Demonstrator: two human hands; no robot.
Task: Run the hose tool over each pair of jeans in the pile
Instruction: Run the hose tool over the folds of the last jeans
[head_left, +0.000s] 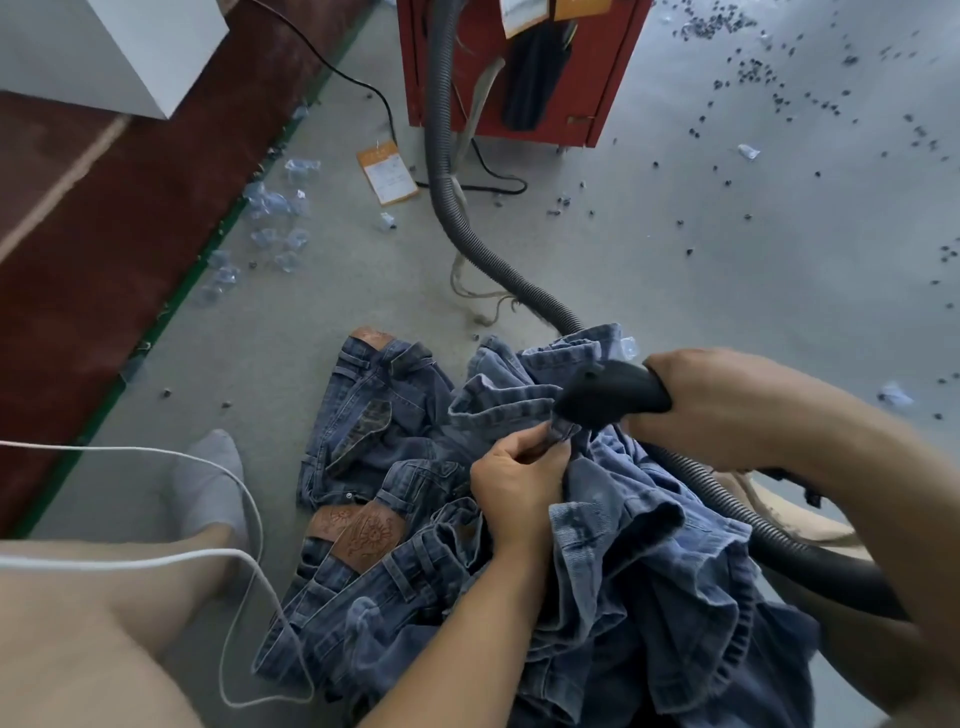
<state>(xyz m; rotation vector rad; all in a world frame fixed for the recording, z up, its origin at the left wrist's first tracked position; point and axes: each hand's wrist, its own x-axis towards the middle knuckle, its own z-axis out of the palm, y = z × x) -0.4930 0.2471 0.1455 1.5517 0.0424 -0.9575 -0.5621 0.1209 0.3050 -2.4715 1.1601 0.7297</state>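
hose tool pressed to jeans held over the pile on the floor

the right forearm covers part of the grey ribbed hose (691, 483), and the lower edge cuts off the jeans in hand (623, 545); what the red cabinet (613, 78) holds cannot be made out beyond dark fabric and paper tags hanging at its front. the left hand (511, 483) pinches a fold of the light denim, fingers curled round it, just below the nozzle. the right hand (727, 400) grips the black hose tool (613, 392), its tip touching that fold. darker jeans in the pile (374, 441) lie on the grey floor (727, 234) beside a socked foot (208, 483), brown leather patches showing. small dark bits dot the floor.
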